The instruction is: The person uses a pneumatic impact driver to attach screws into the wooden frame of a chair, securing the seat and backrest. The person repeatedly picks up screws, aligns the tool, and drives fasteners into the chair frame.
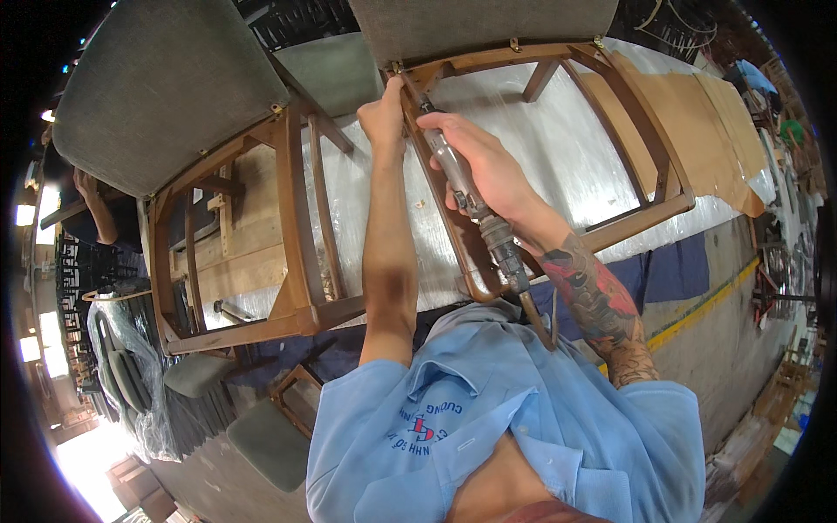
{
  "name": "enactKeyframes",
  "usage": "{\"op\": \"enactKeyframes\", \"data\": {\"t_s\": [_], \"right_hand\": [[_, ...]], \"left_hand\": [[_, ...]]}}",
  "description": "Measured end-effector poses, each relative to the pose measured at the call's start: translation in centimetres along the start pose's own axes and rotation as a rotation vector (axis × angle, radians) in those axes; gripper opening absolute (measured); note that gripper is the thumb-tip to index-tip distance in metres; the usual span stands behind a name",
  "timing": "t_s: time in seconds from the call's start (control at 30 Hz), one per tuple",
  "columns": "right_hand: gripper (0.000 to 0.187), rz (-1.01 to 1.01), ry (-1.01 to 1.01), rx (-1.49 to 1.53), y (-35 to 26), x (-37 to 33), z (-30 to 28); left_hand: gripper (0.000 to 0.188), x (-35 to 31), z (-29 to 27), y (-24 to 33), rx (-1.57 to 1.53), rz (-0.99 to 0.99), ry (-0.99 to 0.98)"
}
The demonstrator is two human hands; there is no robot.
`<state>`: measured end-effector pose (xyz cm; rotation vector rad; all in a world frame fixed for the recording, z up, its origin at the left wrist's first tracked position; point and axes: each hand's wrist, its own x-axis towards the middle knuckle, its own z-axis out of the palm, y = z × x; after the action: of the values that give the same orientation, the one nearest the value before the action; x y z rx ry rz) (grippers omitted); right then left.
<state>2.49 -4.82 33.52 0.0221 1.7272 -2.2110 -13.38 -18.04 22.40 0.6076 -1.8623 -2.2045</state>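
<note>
Grey metal power tool (452, 164) sits gripped in the fingers of the right hand (490, 167), its tip beside a wooden chair frame (641, 219) on the film-covered counter (562, 152). Curled fingers of the left hand (382, 120) touch the frame's far left corner; whether they grip it, I cannot tell.
</note>
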Motion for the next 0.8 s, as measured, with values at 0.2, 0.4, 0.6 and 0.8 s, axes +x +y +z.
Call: {"op": "enactKeyframes", "data": {"t_s": [0.2, 0.4, 0.6, 0.8], "right_hand": [[0.036, 0.005, 0.004, -0.001, -0.3, 0.5, -0.2], [0.038, 0.015, -0.030, 0.032, -0.2, 0.9, -0.5], [0.031, 0.104, -0.102, 0.375, -0.9, 1.2, -1.8], [0.029, 0.114, -0.065, 0.217, -0.3, 1.5, -1.5]], "left_hand": [[0.055, -0.1, 0.0, 0.7, 0.134, -0.017, 0.017], [0.056, -0.6, 0.0, 1.1, 0.111, -0.027, 0.016], [0.055, -0.5, -0.1, 0.5, -0.082, 0.024, -0.007], [0.040, -1.0, -0.1, 0.0, -0.019, -0.014, -0.016]]}}
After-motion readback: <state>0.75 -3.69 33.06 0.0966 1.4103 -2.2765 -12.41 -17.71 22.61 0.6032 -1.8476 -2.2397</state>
